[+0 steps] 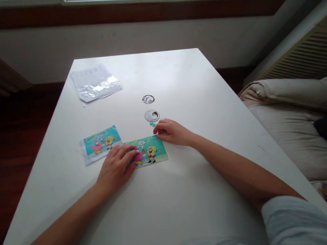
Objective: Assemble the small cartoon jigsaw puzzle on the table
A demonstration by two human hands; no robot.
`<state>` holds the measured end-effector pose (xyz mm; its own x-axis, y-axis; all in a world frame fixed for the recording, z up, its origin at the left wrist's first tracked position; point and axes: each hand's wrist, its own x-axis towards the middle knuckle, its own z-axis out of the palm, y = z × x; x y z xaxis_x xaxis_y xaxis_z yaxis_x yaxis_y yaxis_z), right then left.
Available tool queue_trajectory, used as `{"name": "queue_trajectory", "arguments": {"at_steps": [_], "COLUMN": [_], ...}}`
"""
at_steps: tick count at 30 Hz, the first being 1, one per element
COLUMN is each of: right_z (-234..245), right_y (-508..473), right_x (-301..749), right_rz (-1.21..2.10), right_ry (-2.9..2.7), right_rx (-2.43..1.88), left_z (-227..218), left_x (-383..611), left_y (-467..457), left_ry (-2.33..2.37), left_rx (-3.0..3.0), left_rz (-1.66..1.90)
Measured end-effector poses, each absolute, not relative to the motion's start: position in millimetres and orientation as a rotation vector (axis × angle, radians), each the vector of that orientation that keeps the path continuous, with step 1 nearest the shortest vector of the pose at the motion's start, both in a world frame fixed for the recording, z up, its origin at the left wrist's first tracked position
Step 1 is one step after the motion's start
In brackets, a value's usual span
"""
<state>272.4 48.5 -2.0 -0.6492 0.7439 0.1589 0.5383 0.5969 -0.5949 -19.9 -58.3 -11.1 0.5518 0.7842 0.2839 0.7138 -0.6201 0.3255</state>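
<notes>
A rectangular card (152, 154) with a bright cartoon picture of a pink, a pale and a yellow figure on teal lies flat on the white table (177, 204). Over its left end rests my left hand (116, 163), fingers laid out on the surface and the thumb low beside them. My right hand (171, 132) is at the card's upper right corner, its thumb and fingertips brought together; whatever is between them is hidden. Just beyond those fingertips are small teal pieces (152, 124). Left of the card, partly behind my left hand, lies a similar cartoon picture in a pale wrapper (101, 144).
Two round table inserts, a grey ringed one (152, 115) and a darker-rimmed one (148, 99), line up beyond the card. A clear plastic sleeve with papers (96, 83) lies at the far left. A beige sofa (273, 125) stands right of the table.
</notes>
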Motion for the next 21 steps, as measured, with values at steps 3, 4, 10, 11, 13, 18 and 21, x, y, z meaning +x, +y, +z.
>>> {"name": "queue_trajectory", "arguments": {"at_steps": [3,4,10,11,13,18,21], "right_z": [0.1,0.3,1.4,1.6,1.7,-0.3,-1.9], "right_y": [47.3,46.4,43.8,43.9,44.3,45.2,45.1], "right_x": [272.8,272.1,269.6,269.7,270.1,270.1,269.7], "right_rz": [0.674,0.652,0.605,0.602,0.605,0.619,0.606], "right_ry": [-2.483,-2.495,-2.531,-2.530,-2.523,-2.511,-2.505], "right_rx": [-1.013,-1.022,-1.058,-1.061,-1.056,-1.045,-1.048], "left_z": [-10.6,-10.1,-7.8,-7.8,-8.0,-8.9,-9.1], "left_x": [-20.0,-19.8,-18.8,-18.8,-18.9,-19.2,-19.3], "left_y": [-58.3,-58.4,-58.7,-58.5,-58.2,-58.0,-58.3], "left_ry": [1.274,1.271,1.271,1.272,1.269,1.268,1.275], "left_rx": [2.610,2.612,2.600,2.595,2.590,2.585,2.596], "left_rz": [0.609,0.607,0.624,0.626,0.625,0.623,0.603]}}
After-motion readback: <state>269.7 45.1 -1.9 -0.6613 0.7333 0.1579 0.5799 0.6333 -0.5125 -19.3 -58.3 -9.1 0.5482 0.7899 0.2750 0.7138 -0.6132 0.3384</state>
